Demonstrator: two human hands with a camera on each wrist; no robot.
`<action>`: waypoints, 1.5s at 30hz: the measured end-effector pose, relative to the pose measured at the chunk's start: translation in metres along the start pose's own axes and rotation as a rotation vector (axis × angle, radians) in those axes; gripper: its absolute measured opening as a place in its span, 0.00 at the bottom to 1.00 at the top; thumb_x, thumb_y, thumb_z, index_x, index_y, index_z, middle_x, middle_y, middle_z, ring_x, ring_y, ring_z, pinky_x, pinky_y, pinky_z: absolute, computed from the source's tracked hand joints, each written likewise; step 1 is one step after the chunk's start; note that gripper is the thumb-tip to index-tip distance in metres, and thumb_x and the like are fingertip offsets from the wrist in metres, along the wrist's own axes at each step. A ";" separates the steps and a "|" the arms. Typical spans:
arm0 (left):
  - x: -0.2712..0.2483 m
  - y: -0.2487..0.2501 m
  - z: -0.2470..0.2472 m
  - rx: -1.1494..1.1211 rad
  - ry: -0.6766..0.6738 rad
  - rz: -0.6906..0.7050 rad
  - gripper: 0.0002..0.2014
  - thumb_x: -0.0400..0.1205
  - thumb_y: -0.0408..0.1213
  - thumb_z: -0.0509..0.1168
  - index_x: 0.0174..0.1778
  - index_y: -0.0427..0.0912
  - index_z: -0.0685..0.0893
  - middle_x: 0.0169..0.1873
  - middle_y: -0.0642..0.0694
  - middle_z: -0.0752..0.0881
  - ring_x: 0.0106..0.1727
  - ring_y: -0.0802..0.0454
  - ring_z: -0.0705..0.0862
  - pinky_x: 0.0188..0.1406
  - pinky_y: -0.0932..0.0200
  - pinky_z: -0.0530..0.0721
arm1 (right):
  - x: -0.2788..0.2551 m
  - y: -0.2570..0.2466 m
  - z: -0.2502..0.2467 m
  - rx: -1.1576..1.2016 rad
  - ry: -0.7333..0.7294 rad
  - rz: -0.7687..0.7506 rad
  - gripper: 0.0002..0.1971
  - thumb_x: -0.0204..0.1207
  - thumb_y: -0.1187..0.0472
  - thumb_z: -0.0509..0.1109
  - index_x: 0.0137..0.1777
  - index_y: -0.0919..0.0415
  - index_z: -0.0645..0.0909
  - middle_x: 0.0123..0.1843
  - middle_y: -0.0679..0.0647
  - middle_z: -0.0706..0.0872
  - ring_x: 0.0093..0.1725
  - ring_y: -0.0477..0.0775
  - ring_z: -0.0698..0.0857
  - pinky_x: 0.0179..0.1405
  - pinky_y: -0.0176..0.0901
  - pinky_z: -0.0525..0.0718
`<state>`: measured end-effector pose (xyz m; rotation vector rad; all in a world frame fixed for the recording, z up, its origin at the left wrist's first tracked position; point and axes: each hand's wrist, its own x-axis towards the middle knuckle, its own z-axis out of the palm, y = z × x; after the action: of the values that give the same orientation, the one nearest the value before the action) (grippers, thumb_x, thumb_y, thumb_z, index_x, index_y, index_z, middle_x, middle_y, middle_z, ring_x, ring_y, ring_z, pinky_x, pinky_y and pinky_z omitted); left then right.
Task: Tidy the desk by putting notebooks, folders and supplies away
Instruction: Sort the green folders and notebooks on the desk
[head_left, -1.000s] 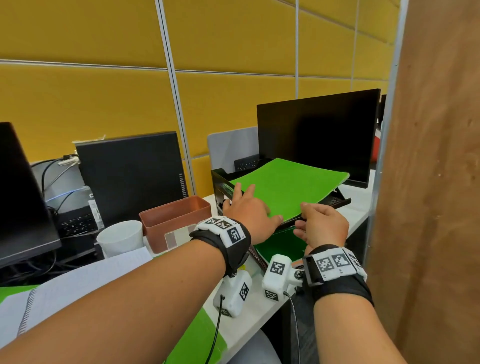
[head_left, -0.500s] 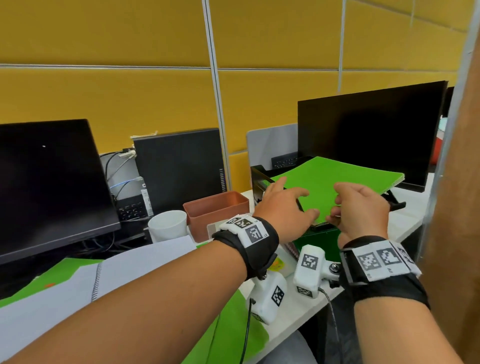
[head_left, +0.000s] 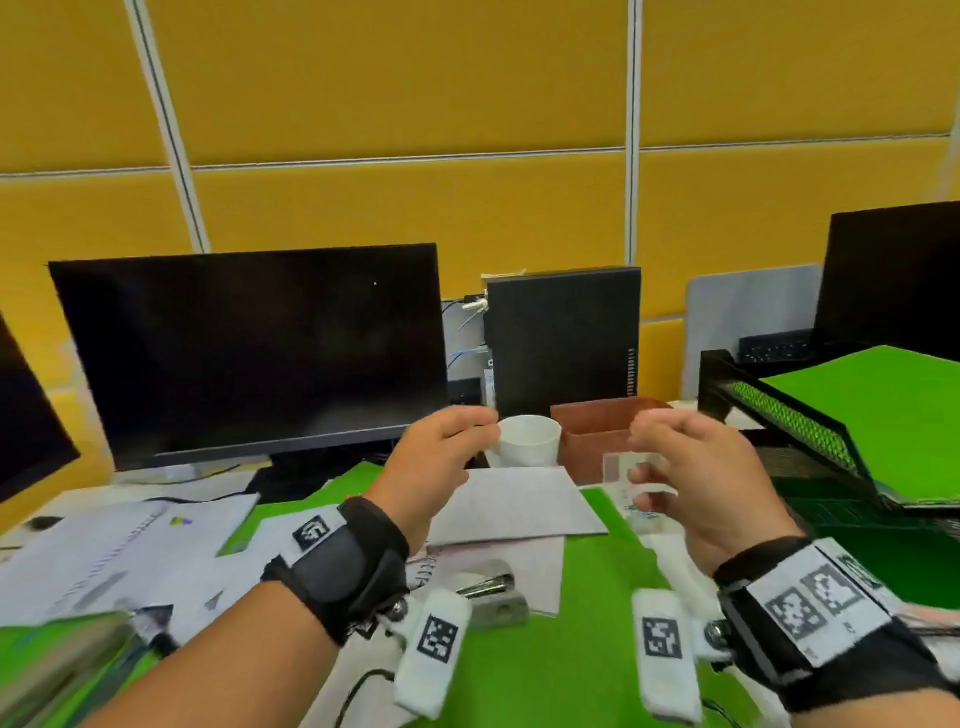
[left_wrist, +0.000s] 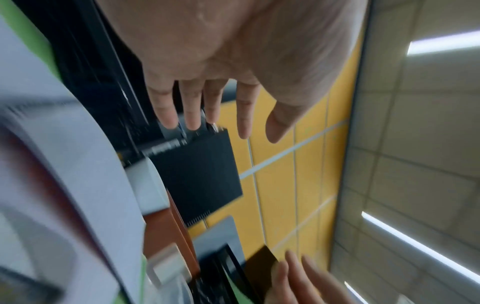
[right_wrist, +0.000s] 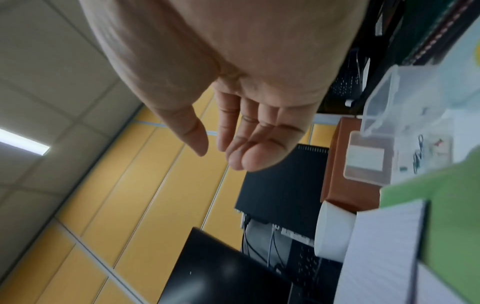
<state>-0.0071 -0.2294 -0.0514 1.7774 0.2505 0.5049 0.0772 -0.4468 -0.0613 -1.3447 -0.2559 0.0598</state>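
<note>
Both hands hover empty above the desk. My left hand (head_left: 447, 441) is in the air in front of the white cup, fingers relaxed and apart (left_wrist: 207, 115). My right hand (head_left: 691, 467) floats beside it, fingers loosely bent (right_wrist: 241, 148), holding nothing. A green folder (head_left: 883, 405) lies on top of the black mesh tray (head_left: 795, 415) at the right. A lined notebook (head_left: 514, 504) lies open on a green folder (head_left: 571, 654) below the hands. Loose papers (head_left: 130, 551) are spread at the left. A stapler (head_left: 493, 592) lies on paper near my left wrist.
A white cup (head_left: 530, 441) and a brown bin (head_left: 602, 436) stand behind the hands, with a clear plastic box (right_wrist: 405, 123) beside the bin. A black monitor (head_left: 249, 353), a black computer case (head_left: 561, 338) and a second monitor (head_left: 893, 275) line the back against the yellow wall.
Both hands let go of the green folder, now left on the mesh tray, and drew back leftward. The head view has swung left toward the middle of the desk.
</note>
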 end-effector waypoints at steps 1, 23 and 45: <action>-0.006 -0.007 -0.022 -0.007 0.047 -0.027 0.09 0.86 0.40 0.68 0.60 0.54 0.89 0.59 0.55 0.89 0.65 0.56 0.84 0.69 0.46 0.82 | -0.002 0.002 0.008 -0.013 -0.022 0.021 0.04 0.80 0.67 0.73 0.49 0.58 0.88 0.43 0.56 0.89 0.35 0.56 0.84 0.27 0.47 0.82; -0.097 -0.070 -0.181 -0.036 0.506 -0.322 0.26 0.85 0.44 0.69 0.79 0.59 0.72 0.66 0.49 0.75 0.63 0.47 0.72 0.68 0.41 0.72 | -0.051 0.074 0.164 0.503 -0.386 0.793 0.41 0.77 0.66 0.74 0.88 0.54 0.60 0.88 0.68 0.58 0.77 0.79 0.76 0.72 0.67 0.80; -0.102 -0.071 -0.161 0.354 0.359 -0.138 0.20 0.79 0.42 0.77 0.66 0.61 0.84 0.64 0.51 0.83 0.50 0.55 0.86 0.43 0.63 0.85 | -0.048 0.049 0.159 0.335 -0.382 0.472 0.18 0.82 0.57 0.67 0.70 0.58 0.83 0.71 0.52 0.84 0.67 0.55 0.84 0.58 0.58 0.82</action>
<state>-0.1650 -0.1148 -0.1093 1.9841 0.7463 0.7125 0.0013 -0.2924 -0.0843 -1.0269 -0.2315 0.7301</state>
